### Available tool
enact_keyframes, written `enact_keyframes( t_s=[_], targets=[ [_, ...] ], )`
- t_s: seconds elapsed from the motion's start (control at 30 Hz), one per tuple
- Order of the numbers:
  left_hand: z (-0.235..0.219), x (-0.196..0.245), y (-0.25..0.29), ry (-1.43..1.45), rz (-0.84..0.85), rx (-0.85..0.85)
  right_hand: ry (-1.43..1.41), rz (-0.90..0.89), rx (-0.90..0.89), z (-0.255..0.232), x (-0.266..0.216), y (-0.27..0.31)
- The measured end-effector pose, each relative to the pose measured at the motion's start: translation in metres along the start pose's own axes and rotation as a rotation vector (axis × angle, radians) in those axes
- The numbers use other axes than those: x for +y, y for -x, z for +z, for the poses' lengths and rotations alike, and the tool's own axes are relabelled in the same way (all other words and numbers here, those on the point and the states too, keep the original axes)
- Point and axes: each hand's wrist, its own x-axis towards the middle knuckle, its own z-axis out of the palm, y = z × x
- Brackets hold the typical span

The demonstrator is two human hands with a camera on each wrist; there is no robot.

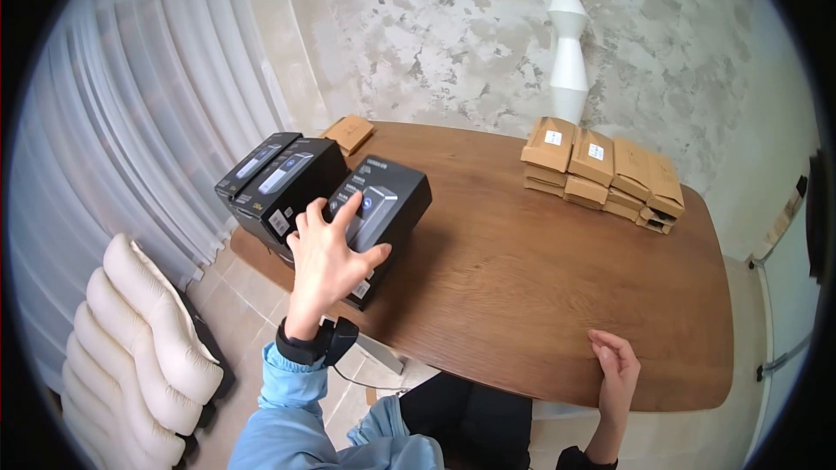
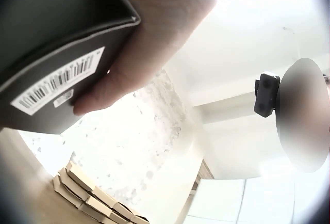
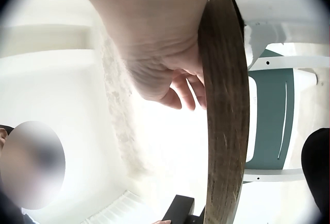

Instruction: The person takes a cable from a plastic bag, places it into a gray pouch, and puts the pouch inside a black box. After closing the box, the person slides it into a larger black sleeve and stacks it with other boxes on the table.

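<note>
In the head view my left hand [image 1: 326,252] is over a black printed box [image 1: 396,196] at the left of the table, fingers spread across its face. The left wrist view shows the thumb [image 2: 98,97] against the barcode side of this black box [image 2: 67,79]; the other fingers are hidden there. Two more black boxes [image 1: 300,174] stand side by side just left of it. My right hand [image 1: 616,370] rests at the table's front edge, its fingers loosely bent and holding nothing. The right wrist view shows that hand [image 3: 160,53] beside the wooden edge [image 3: 224,105].
Brown cardboard boxes [image 1: 596,161] are stacked in two layers at the back right of the wooden table [image 1: 522,296]. One flat brown box [image 1: 348,133] lies behind the black ones. A cream padded seat [image 1: 139,339] stands on the floor at the left.
</note>
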Motion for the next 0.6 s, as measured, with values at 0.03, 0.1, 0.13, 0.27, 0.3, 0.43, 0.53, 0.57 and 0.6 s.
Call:
enact_keyframes(
  t_s=[0.03, 0.1, 0.13, 0.27, 0.3, 0.43, 0.53, 0.57, 0.6],
  targets=[
    [0.003, -0.005, 0.005, -0.012, -0.025, -0.016, 0.026, 0.010, 0.004, 0.001, -0.001, 0.000],
    [0.007, -0.010, 0.009, -0.037, -0.084, -0.030, 0.065, 0.017, -0.003, 0.002, -0.001, -0.001],
    [0.010, -0.012, 0.010, -0.043, -0.112, -0.044, 0.098, 0.029, 0.007, 0.004, -0.001, 0.000],
    [0.022, -0.022, 0.010, 0.013, 0.071, 0.222, 0.221, 0.044, 0.007, 0.028, -0.005, 0.002],
    [0.026, -0.025, 0.010, 0.067, 0.160, 0.372, 0.200, 0.051, -0.035, 0.042, -0.009, 0.002],
    [0.023, -0.044, 0.041, 0.120, 0.354, 0.874, 0.051, 0.134, -0.385, 0.104, -0.019, 0.001],
    [0.018, -0.103, 0.030, 0.232, -0.014, 1.108, -0.093, 0.206, -0.686, 0.155, -0.031, -0.005],
    [0.012, -0.130, 0.022, 0.388, -0.160, 1.086, -0.089, 0.210, -0.700, 0.171, -0.033, -0.008],
    [0.009, -0.163, 0.011, 0.542, -0.308, 1.059, -0.130, 0.213, -0.742, 0.187, -0.032, -0.011]
  ],
)
